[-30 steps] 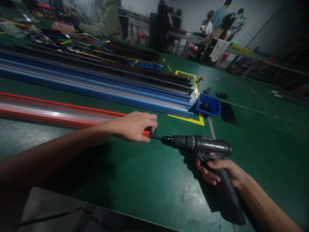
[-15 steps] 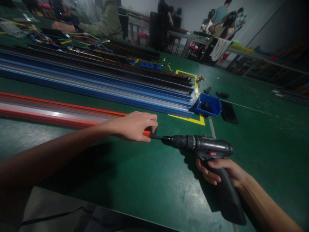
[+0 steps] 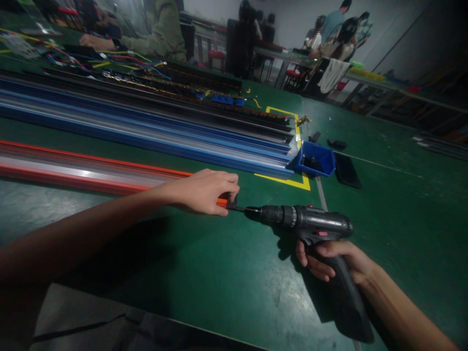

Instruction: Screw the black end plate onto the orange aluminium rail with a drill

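I find the left hand (image 3: 204,192) clamped over the end of the orange-red profile (image 3: 80,171), thumb on the near side and fingers bent over the top, at a small dark end piece (image 3: 232,201). The right hand (image 3: 351,263) is wrapped firmly round the grip of the power drill (image 3: 318,222). The profile lies lengthwise on the green table (image 3: 219,273), running off to the left; the drill points left, its bit (image 3: 243,209) reaching the end piece. I cannot tell whether a screw is seated there.

Principal hazard, in my judgement: the bit slipping off and striking the left fingertips, which sit right beside it. A drill held out of line or an uneven push would cause that. A loose left grip could let the profile turn or slide back under thrust—the end piece might then tilt.

Edges and clearance: the table's near edge passes below the left forearm and the drill, with bare surface between. Beyond the hands lie blue profiles (image 3: 164,134) and a blue bin (image 3: 317,160), both apart from the drill. I see open room for drawing it back rightward; leftward, the profile end blocks travel.
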`<state>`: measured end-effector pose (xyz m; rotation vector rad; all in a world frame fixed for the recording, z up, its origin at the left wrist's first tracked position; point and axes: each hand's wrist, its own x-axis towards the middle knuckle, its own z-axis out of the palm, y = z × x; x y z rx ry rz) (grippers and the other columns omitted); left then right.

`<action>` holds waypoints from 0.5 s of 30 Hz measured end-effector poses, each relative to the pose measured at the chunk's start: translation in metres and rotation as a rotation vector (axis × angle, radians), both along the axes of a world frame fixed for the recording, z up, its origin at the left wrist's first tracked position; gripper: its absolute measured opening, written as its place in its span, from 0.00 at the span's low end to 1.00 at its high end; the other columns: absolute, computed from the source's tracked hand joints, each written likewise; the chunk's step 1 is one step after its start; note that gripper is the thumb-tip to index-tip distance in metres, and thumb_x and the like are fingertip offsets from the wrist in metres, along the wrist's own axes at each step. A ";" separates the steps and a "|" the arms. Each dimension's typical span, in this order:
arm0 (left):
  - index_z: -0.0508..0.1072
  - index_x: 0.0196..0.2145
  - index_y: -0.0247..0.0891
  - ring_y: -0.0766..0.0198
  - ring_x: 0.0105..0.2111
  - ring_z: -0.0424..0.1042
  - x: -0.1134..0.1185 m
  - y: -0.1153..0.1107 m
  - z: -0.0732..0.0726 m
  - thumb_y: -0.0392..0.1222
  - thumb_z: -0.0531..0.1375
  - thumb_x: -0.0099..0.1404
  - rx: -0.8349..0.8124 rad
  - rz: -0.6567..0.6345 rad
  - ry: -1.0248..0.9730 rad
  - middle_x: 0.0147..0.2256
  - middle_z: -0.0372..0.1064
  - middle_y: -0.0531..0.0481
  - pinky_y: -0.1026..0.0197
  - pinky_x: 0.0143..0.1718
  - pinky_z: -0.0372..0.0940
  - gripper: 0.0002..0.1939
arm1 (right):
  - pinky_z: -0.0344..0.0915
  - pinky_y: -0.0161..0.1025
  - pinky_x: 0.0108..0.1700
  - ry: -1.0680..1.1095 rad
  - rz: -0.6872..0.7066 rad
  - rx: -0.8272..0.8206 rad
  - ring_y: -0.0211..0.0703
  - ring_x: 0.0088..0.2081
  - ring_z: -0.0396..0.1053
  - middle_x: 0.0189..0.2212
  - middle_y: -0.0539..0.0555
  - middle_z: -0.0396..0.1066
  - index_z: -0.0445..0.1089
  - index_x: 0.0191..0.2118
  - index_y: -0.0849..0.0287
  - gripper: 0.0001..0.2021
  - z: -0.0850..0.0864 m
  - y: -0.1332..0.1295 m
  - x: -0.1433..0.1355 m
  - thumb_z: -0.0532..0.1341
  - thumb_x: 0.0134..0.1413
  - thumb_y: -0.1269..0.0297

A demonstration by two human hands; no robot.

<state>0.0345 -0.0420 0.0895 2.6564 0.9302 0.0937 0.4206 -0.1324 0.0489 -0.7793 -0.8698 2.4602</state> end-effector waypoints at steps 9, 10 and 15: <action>0.75 0.38 0.45 0.59 0.44 0.71 -0.001 0.000 0.000 0.50 0.67 0.63 0.000 -0.011 0.001 0.42 0.70 0.52 0.59 0.35 0.53 0.10 | 0.71 0.31 0.29 -0.001 -0.004 0.007 0.28 0.21 0.62 0.33 0.57 0.74 0.79 0.46 0.70 0.12 -0.005 -0.001 0.004 0.68 0.62 0.65; 0.74 0.38 0.45 0.59 0.44 0.71 -0.001 0.000 -0.001 0.50 0.67 0.63 0.002 -0.011 0.001 0.42 0.70 0.52 0.59 0.35 0.53 0.10 | 0.71 0.31 0.29 -0.001 -0.007 0.013 0.28 0.21 0.62 0.33 0.56 0.74 0.79 0.45 0.70 0.12 -0.005 -0.001 0.004 0.68 0.62 0.65; 0.74 0.38 0.45 0.59 0.44 0.71 -0.001 -0.001 -0.001 0.50 0.67 0.62 0.009 -0.011 -0.007 0.42 0.69 0.53 0.59 0.35 0.53 0.10 | 0.70 0.30 0.28 -0.012 -0.011 0.013 0.27 0.21 0.61 0.32 0.55 0.72 0.79 0.45 0.69 0.11 -0.005 -0.001 0.004 0.68 0.63 0.65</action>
